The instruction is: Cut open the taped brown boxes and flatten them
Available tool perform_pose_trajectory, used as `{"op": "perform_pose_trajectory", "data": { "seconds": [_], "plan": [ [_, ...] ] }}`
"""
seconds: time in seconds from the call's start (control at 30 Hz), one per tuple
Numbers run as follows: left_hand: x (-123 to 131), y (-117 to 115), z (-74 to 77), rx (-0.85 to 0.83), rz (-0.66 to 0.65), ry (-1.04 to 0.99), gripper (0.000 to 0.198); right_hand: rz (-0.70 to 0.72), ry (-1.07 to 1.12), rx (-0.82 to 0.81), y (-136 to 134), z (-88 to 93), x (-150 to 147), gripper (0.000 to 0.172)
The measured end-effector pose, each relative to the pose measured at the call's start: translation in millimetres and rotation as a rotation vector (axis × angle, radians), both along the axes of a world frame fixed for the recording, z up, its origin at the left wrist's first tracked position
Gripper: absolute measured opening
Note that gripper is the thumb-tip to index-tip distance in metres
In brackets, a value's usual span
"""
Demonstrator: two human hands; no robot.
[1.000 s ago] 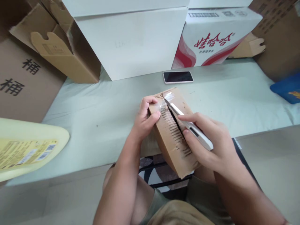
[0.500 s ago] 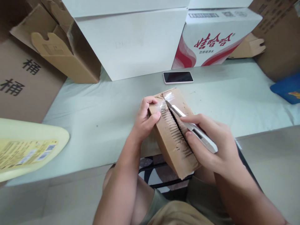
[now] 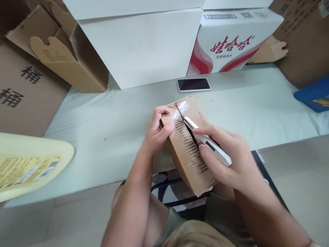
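Note:
A brown cardboard box (image 3: 182, 151) rests partly over the table's front edge, tilted toward me, with a dark slit and a row of short cut marks along its top face. Clear tape shines at its far end. My left hand (image 3: 159, 128) grips the far left corner, thumb on top and fingers curled over the side. In my right hand (image 3: 226, 151) is a white box cutter (image 3: 214, 148), held between thumb and fingers. Its blade is sunk in the slit near the tape, so the tip is hidden.
Beyond the box lies a phone (image 3: 193, 84). Behind it stand a large white box (image 3: 144, 51) and a white-and-red carton (image 3: 231, 44). A brown carton (image 3: 66, 68) and a yellow bottle (image 3: 36, 164) are at left, a blue packet (image 3: 313, 96) at right.
The box cutter has shifted slightly left, and its blade has gone deeper into the slit. My left hand keeps its hold on the box. The whole view has shifted a little.

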State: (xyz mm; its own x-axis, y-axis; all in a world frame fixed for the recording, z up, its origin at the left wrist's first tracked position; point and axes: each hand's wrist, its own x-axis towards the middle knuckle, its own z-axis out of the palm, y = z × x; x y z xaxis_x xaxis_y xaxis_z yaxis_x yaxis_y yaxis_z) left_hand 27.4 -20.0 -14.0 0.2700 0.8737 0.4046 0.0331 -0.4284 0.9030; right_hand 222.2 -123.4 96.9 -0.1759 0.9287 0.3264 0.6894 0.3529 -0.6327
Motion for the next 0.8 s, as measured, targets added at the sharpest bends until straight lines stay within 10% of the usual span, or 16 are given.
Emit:
{"op": "perform_pose_trajectory", "data": {
  "seconds": [0.57,0.8],
  "plan": [
    [2.1,1.6,8.8,-0.242,0.047,-0.288,0.046,0.224,0.269,0.071,-10.5,-11.2,17.3,0.029],
    [-14.8,10.5,-4.2,-0.231,0.110,-0.324,0.035,-0.305,0.433,0.279,-3.4,-23.6,26.1,0.020]
  ]
}}
